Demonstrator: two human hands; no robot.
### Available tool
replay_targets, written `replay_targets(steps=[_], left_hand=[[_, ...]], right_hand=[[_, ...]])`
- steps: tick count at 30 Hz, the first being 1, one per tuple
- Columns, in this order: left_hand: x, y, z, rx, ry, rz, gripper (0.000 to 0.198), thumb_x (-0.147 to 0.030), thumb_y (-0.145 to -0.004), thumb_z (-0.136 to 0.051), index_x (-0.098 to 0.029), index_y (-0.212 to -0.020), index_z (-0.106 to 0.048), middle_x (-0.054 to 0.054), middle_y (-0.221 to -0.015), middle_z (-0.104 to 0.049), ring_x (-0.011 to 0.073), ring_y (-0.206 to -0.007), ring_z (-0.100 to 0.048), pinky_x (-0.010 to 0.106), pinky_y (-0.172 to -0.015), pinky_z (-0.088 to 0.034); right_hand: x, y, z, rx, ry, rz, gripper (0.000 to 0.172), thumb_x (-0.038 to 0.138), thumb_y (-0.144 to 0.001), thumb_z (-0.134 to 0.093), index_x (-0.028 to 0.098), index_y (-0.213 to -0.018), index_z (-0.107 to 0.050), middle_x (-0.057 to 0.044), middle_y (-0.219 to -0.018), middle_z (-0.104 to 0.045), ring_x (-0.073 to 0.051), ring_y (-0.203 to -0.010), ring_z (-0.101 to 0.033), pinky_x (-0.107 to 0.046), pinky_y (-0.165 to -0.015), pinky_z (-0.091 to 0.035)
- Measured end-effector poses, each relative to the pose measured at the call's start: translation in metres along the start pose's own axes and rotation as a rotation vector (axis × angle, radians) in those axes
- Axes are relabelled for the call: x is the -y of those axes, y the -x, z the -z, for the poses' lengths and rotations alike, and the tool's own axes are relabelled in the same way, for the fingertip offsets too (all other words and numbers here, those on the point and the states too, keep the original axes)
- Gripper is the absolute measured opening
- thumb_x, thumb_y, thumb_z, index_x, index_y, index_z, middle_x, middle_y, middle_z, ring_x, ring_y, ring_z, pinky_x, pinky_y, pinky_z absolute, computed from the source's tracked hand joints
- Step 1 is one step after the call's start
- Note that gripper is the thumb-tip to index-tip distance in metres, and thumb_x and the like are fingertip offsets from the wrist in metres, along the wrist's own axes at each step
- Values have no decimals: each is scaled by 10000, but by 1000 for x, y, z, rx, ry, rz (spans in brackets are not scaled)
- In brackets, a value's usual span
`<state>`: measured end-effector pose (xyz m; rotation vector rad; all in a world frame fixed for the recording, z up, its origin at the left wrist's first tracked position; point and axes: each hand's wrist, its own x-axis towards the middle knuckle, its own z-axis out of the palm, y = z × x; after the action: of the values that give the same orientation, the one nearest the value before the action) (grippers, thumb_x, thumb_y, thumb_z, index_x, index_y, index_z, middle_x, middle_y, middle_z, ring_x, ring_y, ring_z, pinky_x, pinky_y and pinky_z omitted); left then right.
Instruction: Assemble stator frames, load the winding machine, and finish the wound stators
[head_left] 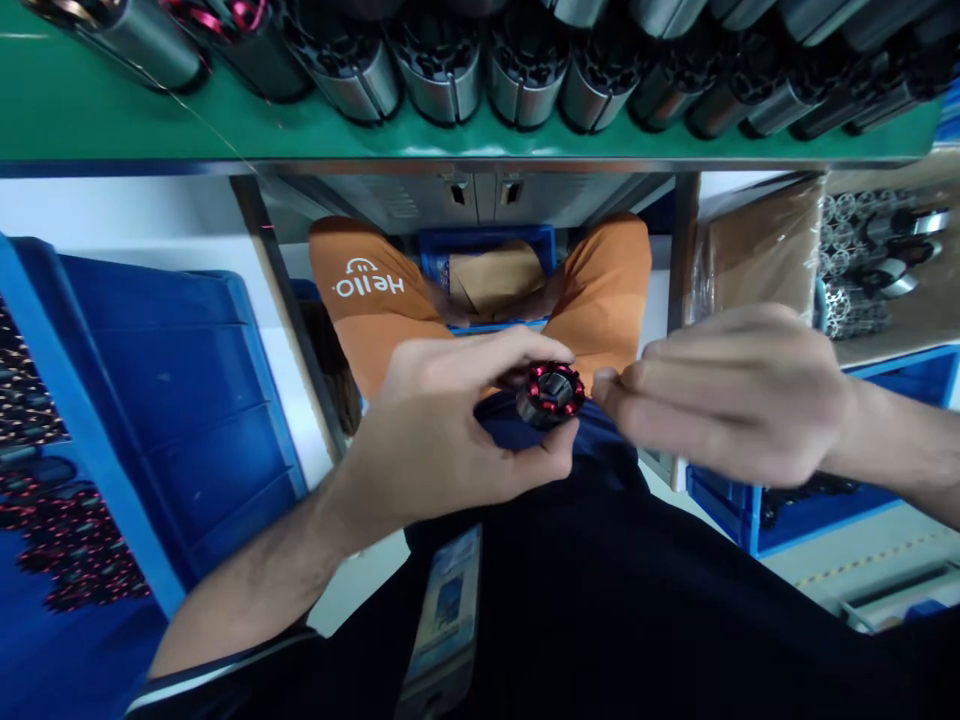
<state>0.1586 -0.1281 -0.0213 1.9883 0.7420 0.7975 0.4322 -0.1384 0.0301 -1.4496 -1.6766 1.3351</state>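
Note:
My left hand [450, 425] grips a small motor stator [529, 408] between thumb and fingers above my lap. The stator is a dark cylinder with red wire windings around a round central opening, and its end faces up toward me. Just right of it, my right hand [742, 395] is closed, with thumb and forefinger pressed together close to the stator's rim. That hand is slightly blurred, and whatever it pinches, if anything, is too small or hidden to make out.
Several metal motor cores [517, 85] stand on the green bench [480, 145] ahead. A blue crate [172, 400] and red-wound parts [75, 540] are at left. To the right, a cardboard box [757, 250] stands beside stacked metal rings [855, 270]. A phone [446, 620] lies against my dark clothing.

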Motion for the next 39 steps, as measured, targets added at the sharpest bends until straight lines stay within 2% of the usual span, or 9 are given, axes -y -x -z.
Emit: replay_targets(steps=[6,11,13,18,23,27,30,34,39], left_hand=[[8,1,-1,-150,-45,-91,213,-134,-1059,-929,-286,-1193,-864,-2,-1351,-935,217,-1217,-932,310,-1043,-792],[7,0,0,-178,-366,-473,200,-96,-1086,-875,-244,-1219,-892,48,-1378,-935,262,-1254,-944,330,-1114,-816],[8,-1,-1,-137,-437,-496,204,-156,-1087,-868,-219,-1281,-875,52,-1287,-953,278,-1157,-962,345,-1001,-840],[8,-1,-7,-43,-170,-51,323,-227,-1028,-856,-244,-1345,-800,17,-1215,-945,216,-1044,-946,302,-949,-807],[9,1,-4,-160,-194,-167,231,-162,-1099,-896,-323,-1250,-830,-21,-1357,-916,197,-1190,-926,306,-994,-800],[10,0,-5,-178,-349,-393,223,-128,-1115,-856,-320,-1229,-856,-12,-1343,-927,230,-1199,-939,364,-997,-835],[7,-1,-9,-149,-389,-378,268,-202,-1062,-879,-231,-1325,-833,45,-1269,-948,278,-1082,-960,376,-866,-841],[3,-1,-11,-51,-112,9,343,-217,-999,-865,-250,-1329,-779,-11,-1151,-932,205,-935,-929,322,-845,-807],[9,1,-7,-163,-110,-158,275,-135,-1067,-876,-255,-1300,-792,51,-1344,-918,224,-1205,-917,337,-1027,-792]], right_hand=[[-7,-2,28,358,-255,-259,361,477,-929,-1104,206,-976,-870,-14,-1007,-864,-118,-811,-789,-182,-628,-614],[-29,-2,7,604,-593,-623,497,671,-995,-995,195,-997,-852,5,-788,-831,-96,-498,-672,-195,-431,-502],[-25,-1,0,519,-423,-456,468,647,-1008,-974,226,-893,-803,62,-667,-726,-74,-444,-561,-204,-418,-423],[-1,0,17,220,72,-116,438,350,-941,-1051,247,-696,-703,73,-615,-527,-82,-580,-414,-243,-518,-332],[-15,-1,33,343,-290,-339,469,616,-936,-1074,212,-948,-837,-30,-999,-841,-145,-824,-775,-221,-645,-617],[-29,-1,14,573,-561,-587,437,632,-1020,-973,215,-1018,-845,15,-804,-819,-103,-543,-679,-209,-448,-499],[-20,0,5,430,-305,-380,370,502,-1023,-967,249,-860,-751,79,-666,-695,-75,-470,-535,-232,-452,-414],[0,4,18,260,69,-148,441,348,-951,-1046,268,-704,-689,66,-598,-475,-116,-595,-495,-272,-538,-364],[-10,4,35,273,-249,-258,562,660,-922,-1087,217,-824,-755,-7,-867,-733,-130,-743,-659,-226,-582,-569]])
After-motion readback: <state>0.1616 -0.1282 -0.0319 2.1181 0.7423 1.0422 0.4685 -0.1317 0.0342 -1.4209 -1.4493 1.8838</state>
